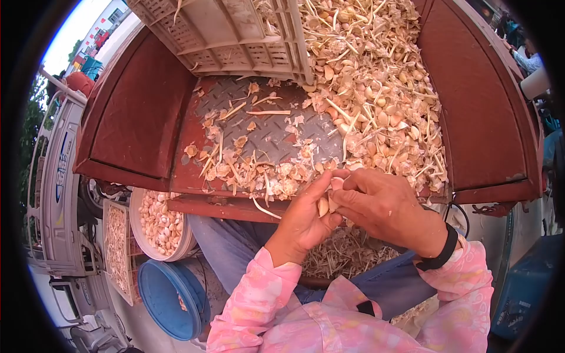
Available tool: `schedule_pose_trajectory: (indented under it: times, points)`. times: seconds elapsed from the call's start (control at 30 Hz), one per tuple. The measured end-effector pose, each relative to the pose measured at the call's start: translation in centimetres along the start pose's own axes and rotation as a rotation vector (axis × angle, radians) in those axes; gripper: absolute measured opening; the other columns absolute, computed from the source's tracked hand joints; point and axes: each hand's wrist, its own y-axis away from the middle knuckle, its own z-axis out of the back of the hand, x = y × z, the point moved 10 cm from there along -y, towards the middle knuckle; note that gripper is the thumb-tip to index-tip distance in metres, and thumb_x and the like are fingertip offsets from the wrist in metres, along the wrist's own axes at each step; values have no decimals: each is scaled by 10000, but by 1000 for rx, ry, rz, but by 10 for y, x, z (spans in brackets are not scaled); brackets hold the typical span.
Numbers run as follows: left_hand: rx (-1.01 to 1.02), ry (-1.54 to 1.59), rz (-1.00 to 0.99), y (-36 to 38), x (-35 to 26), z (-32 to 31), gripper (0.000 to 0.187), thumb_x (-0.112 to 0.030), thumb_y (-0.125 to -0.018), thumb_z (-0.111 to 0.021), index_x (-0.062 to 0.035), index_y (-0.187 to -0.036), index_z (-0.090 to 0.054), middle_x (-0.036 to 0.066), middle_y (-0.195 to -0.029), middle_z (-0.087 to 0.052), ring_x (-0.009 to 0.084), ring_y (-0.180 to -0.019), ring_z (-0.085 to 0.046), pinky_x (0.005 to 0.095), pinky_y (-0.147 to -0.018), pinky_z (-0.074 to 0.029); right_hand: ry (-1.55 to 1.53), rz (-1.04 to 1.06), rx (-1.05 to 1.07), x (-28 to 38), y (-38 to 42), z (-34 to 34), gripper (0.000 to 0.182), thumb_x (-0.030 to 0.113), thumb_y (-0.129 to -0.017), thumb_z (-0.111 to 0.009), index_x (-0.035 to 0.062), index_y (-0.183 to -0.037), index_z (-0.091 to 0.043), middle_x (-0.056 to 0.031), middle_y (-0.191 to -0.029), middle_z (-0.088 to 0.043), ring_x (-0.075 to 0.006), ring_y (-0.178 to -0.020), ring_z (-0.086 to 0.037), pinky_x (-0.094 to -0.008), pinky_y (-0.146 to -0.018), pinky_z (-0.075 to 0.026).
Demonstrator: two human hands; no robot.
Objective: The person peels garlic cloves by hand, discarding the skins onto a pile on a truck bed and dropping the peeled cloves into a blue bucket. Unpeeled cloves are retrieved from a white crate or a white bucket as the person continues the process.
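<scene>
My left hand (305,222) and my right hand (385,207) meet at the front edge of the red truck bed (229,204). Pale garlic cloves (323,206) show between them, cupped in the left palm and fingers. The right thumb and fingertips pinch at a pinkish-white piece of garlic (336,183) there; its far side is hidden by the fingers. Just beyond both hands lies a large heap of loose garlic cloves, papery skins and dry stems (382,112). Thinner scraps of garlic skin (282,179) lie along the bed's edge by the left hand.
A dirty white plastic crate (235,47) stands tilted on the bed. At lower left are a white bucket of cloves (160,226), a blue bucket (168,300) and a crate of garlic (118,244). Stems and skins (347,253) lie between my knees. A grey vehicle (62,182) stands left.
</scene>
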Motion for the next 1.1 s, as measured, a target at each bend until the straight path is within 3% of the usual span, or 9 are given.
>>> schedule_pose_trajectory:
  times: [0.27, 0.43, 0.5, 0.63, 0.73, 0.8, 0.87, 0.97, 1.1]
  points:
    - [53, 349, 10, 5, -16, 8, 266, -290, -950, -469, -54, -1057, -533, 116, -863, -562, 145, -684, -557, 190, -449, -500, -310, -165, -94, -28, -38, 4, 120, 39, -803, -616, 13, -920, -620, -111, -813, -597, -252, -732, -600, -319, -606, -471]
    - [85, 328, -379, 95, -138, 19, 301, -289, -946, -482, -24, -1067, -558, 116, -857, -463, 109, -630, -427, 155, -396, -412, 354, -186, 132, -117, -69, -6, 142, 23, -789, -545, 11, -911, -618, -171, -790, -601, -342, -740, -593, -389, -650, -468]
    - [-47, 171, -648, 152, -203, 59, 287, -260, -956, -466, -7, -1077, -528, 145, -856, -505, 99, -587, -430, 149, -374, -368, 529, -207, 227, -145, -72, -23, 155, 31, -774, -553, 8, -915, -612, -177, -783, -595, -328, -743, -586, -364, -657, -462]
    - [-610, -65, -1033, 274, -300, 180, 249, -219, -939, -508, -15, -1078, -540, 97, -871, -526, 60, -523, -396, 122, -372, -298, 178, -296, 351, -138, -86, -52, 183, 36, -777, -556, -2, -950, -602, -163, -808, -623, -285, -734, -617, -349, -649, -477]
    - [-640, -144, -933, 321, -327, 266, 271, -232, -914, -549, -34, -1098, -543, 75, -891, -531, 88, -616, -472, 190, -473, -391, 77, -246, 187, -125, -86, -43, 158, 19, -784, -563, -4, -936, -598, -131, -791, -622, -238, -711, -622, -348, -633, -470]
    - [-921, -173, -896, 331, -314, 287, 311, -242, -896, -569, -43, -1134, -541, 72, -934, -545, 117, -736, -514, 271, -613, -439, 136, -226, 141, -123, -83, -32, 141, 13, -759, -560, 2, -892, -604, -154, -779, -620, -300, -736, -614, -373, -650, -473]
    - [-1179, -241, -748, 345, -295, 286, 385, -257, -869, -592, -60, -1195, -535, 70, -1082, -563, 154, -997, -522, 398, -853, -414, 116, -212, 140, -112, -85, -27, 113, 17, -760, -550, 12, -861, -602, -161, -775, -611, -336, -759, -600, -390, -663, -470]
    - [-1330, -695, -933, 355, -307, 247, 377, -224, -889, -567, -59, -1224, -523, 76, -1152, -563, 137, -1002, -536, 343, -840, -425, 133, -122, 177, -101, -95, -38, 112, 42, -774, -556, 27, -873, -608, -157, -779, -603, -346, -761, -593, -403, -672, -469]
    - [-1067, -1125, -1184, 295, -274, 94, 228, -143, -914, -533, -10, -1090, -590, 53, -993, -621, 106, -870, -578, 224, -765, -447, 271, -42, 193, -87, -111, -59, 137, 74, -786, -567, 43, -913, -608, -156, -823, -597, -350, -784, -594, -414, -691, -475]
